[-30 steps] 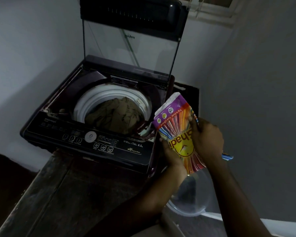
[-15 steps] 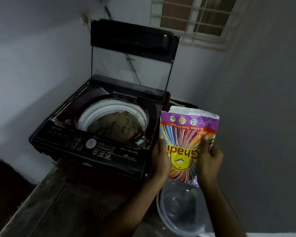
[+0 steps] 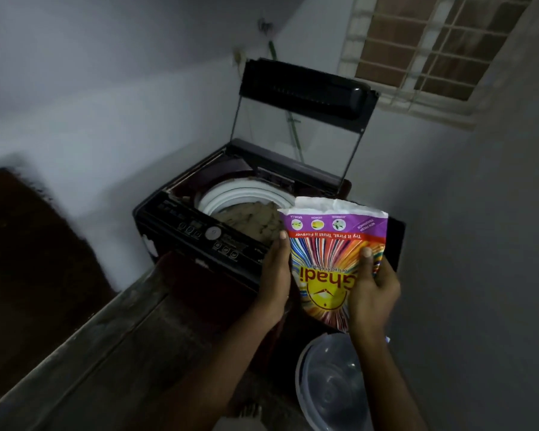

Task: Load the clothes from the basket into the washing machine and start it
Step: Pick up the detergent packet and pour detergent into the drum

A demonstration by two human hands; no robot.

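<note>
A dark top-loading washing machine (image 3: 199,234) stands in the corner with its glass lid (image 3: 296,132) raised. Beige clothes (image 3: 252,222) lie in its white drum. In front of the machine's right side I hold a colourful detergent packet (image 3: 330,244) upside down, its torn white end pointing up. My left hand (image 3: 276,275) grips the packet's left edge. My right hand (image 3: 374,287) grips its right side, thumb on the front.
A clear plastic tub (image 3: 327,387) sits on the floor below my hands. A dark wooden bench top (image 3: 106,353) runs along the lower left. Grey walls close in on the left and right, with a barred window (image 3: 433,48) up on the right.
The packet has turned from tilted to facing me flat, and both hands now hold its sides. My view has pulled back and lifted, so the machine looks smaller and the window shows.
</note>
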